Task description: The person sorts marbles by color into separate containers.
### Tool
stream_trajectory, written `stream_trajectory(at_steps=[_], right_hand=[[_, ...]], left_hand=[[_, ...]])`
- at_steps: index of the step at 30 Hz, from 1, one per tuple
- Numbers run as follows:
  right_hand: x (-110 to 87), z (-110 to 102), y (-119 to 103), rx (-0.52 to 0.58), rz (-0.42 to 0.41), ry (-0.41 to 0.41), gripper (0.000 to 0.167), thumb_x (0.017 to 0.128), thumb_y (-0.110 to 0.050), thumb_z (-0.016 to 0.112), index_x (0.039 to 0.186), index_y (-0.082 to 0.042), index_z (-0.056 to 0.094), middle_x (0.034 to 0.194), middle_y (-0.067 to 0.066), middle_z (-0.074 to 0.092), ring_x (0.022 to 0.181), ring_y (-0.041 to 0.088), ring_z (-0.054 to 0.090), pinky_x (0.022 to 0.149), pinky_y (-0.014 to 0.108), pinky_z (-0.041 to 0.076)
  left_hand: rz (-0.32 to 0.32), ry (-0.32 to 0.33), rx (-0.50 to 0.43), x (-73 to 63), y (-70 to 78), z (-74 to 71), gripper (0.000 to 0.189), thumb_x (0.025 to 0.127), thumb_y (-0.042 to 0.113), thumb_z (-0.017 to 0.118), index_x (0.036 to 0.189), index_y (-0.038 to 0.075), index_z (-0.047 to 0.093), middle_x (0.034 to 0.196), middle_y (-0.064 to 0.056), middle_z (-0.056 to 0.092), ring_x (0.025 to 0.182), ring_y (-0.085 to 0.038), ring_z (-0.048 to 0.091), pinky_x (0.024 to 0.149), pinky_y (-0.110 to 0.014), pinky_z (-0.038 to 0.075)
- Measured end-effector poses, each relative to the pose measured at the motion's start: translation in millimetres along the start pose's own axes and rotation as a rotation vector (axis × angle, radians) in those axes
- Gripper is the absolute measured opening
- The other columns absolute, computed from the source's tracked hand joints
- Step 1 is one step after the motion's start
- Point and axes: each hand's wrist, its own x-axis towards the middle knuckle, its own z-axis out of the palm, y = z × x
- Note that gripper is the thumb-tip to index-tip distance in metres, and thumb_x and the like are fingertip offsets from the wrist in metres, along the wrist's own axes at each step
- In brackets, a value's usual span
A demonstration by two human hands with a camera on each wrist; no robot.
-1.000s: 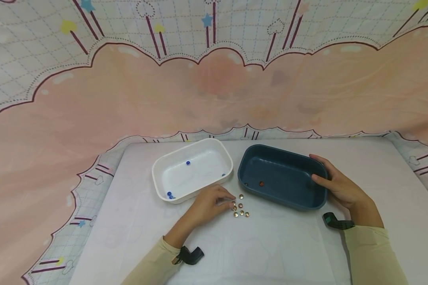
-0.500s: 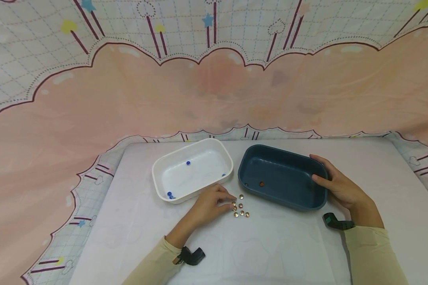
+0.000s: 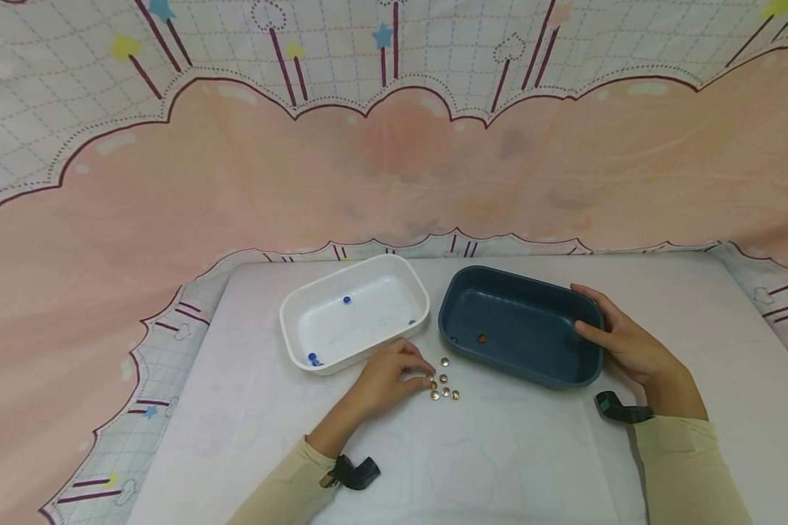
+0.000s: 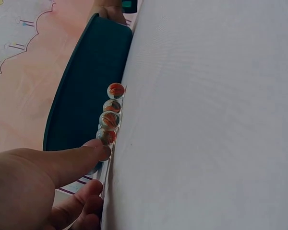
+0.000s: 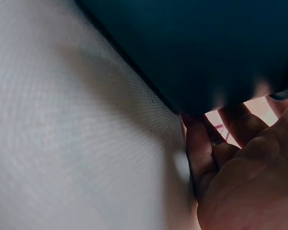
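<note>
Several clear glass marbles with orange swirls (image 3: 446, 392) (image 4: 116, 90) lie in a small group on the white cloth. My left hand (image 3: 387, 379) is at the group's left side, thumb and index fingertip pinching one marble (image 4: 105, 153); the index finger is mostly hidden in the left wrist view. A dark blue rectangular tub (image 3: 525, 313) stands behind and right of the group. My right hand (image 3: 630, 350) grips its right end, thumb over the rim and fingers along the outside wall (image 5: 201, 57). An orange marble (image 3: 482, 338) and a darker small one lie inside the tub.
Left of the tub stands a white rectangular tub (image 3: 354, 284) holding several blue marbles (image 3: 312, 357). Its front edge is close behind my left hand. A patterned curtain (image 3: 394, 168) hangs past the table's back edge. Both wrists wear black camera mounts (image 3: 357, 472).
My left hand has shifted very slightly to the right, staying at the same marble. The right hand and both tubs have not visibly moved.
</note>
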Motion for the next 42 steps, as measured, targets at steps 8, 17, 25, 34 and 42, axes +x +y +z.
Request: stream_trajectory(at_steps=[8,17,25,34,42], right_hand=[[0.3,-0.2,-0.6,-0.008,-0.002,-0.002,0.075,0.105,-0.012,0.056,0.164,-0.03,0.013,0.17,0.017,-0.014,0.154,0.049,-0.011,0.115,0.078,0.0],[0.5,-1.7,-1.6,-0.014,-0.005,-0.006,0.075,0.105,-0.013,0.056,0.164,-0.031,0.013,0.17,0.018,-0.013,0.154,0.049,-0.01,0.115,0.078,0.001],[0.5,-0.4,-3.3,-0.003,-0.022,-0.018,0.074,0.105,-0.01,0.054,0.164,-0.03,0.013,0.17,0.017,-0.013,0.153,0.048,-0.01,0.115,0.078,-0.001],[1.0,-0.6,-1.9,-0.001,-0.011,-0.01,0.075,0.105,-0.011,0.055,0.164,-0.031,0.014,0.17,0.017,-0.014,0.154,0.047,-0.011,0.116,0.076,-0.003],[-0.4,0.1,0.6,0.014,-0.006,-0.006,0.074,0.105,-0.011,0.055,0.164,-0.031,0.014,0.17,0.018,-0.014,0.153,0.046,-0.011,0.116,0.076,-0.004]], left_hand=[[-0.004,0.003,0.022,-1.7,2.3,0.0,0.012,0.089,0.02,0.08,0.101,0.02,0.08,0.108,0.004,0.061,0.105,-0.012,0.056,0.092,-0.032,0.049],[0.005,0.018,0.024,-1.4,2.6,0.2,0.01,0.089,0.022,0.08,0.099,0.019,0.08,0.107,0.004,0.062,0.103,-0.012,0.057,0.091,-0.031,0.049],[-0.016,0.006,-0.007,-2.1,3.6,-2.0,0.01,0.089,0.021,0.08,0.099,0.019,0.08,0.108,0.004,0.061,0.104,-0.012,0.057,0.09,-0.031,0.049],[-0.019,-0.008,-0.015,-2.2,2.6,-2.5,0.009,0.09,0.021,0.079,0.099,0.019,0.079,0.109,0.004,0.061,0.105,-0.012,0.056,0.091,-0.032,0.048],[-0.025,-0.011,-0.024,-2.1,1.2,-0.5,0.009,0.09,0.021,0.078,0.099,0.02,0.079,0.108,0.004,0.06,0.105,-0.012,0.055,0.091,-0.032,0.047]])
